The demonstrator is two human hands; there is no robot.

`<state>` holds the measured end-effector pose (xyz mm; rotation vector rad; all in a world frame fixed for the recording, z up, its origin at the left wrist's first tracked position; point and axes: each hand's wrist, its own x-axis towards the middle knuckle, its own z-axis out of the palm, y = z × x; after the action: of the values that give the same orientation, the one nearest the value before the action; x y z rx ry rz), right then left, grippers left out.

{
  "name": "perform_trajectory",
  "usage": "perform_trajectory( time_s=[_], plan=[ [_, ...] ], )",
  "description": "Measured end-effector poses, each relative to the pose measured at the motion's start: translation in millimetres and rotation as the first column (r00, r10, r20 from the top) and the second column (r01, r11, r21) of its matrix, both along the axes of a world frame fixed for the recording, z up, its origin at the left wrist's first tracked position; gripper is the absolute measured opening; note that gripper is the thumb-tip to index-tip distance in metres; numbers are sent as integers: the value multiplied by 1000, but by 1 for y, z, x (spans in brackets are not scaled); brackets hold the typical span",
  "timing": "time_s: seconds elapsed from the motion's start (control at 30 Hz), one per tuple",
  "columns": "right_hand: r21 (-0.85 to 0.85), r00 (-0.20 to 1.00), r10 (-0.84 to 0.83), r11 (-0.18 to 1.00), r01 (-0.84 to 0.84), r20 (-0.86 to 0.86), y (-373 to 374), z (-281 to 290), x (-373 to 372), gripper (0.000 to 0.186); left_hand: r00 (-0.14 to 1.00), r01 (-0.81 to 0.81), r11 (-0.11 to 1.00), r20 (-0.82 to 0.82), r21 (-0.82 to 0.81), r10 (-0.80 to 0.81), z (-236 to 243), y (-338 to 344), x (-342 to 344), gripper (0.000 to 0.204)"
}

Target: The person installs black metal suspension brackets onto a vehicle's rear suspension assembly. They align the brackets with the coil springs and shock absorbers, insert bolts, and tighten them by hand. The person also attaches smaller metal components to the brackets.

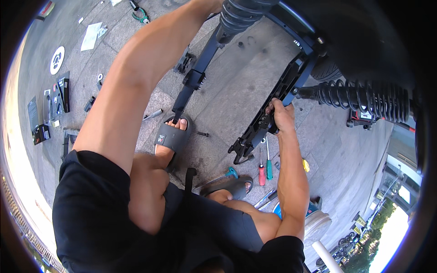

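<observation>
We look down on grey stone paving. At far left lies a cluster of dark packages point(63, 93), too overlapped to count; their print is too small to read. Beside them is one white disc point(56, 64) with black openings, then one white paper sheet point(90, 36) with no legible writing, and one pair of green-handled pliers point(140, 17).

Next comes our left sandal point(175, 135), dark grey, a small pale logo on its strap, then one dark bolt point(203, 133). At the top edge our left grip point(211, 6) is mostly hidden behind the first of two black coil springs point(237, 17); we cannot tell how far open it is or what it has hold of.

Low in the middle are our right sandal point(236, 185), one teal-handled tool point(232, 172) and two screwdrivers, one red point(261, 176), one teal point(269, 170).

Above the screwdrivers, a long black bracket point(251, 138), slotted and knobbly, slants up rightward along a blue-grey frame point(311, 66). Our right grip point(283, 118) is curled closed around it, about midway. The second coil spring point(364, 99) lies farther right.
</observation>
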<state>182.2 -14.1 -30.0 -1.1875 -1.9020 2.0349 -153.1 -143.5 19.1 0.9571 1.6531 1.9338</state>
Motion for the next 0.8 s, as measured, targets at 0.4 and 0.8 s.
perform_trajectory(
  time_s=[0.4,0.8],
  plan=[
    [-46,999,52,998,-53,-17,10,4,4,12,988,108,979,-126,172,-87,-13,2,-19,39],
    [-107,998,42,993,-47,-42,17,2,8,12,986,-38,995,168,95,22,-28,9,-40,44]
  ],
)
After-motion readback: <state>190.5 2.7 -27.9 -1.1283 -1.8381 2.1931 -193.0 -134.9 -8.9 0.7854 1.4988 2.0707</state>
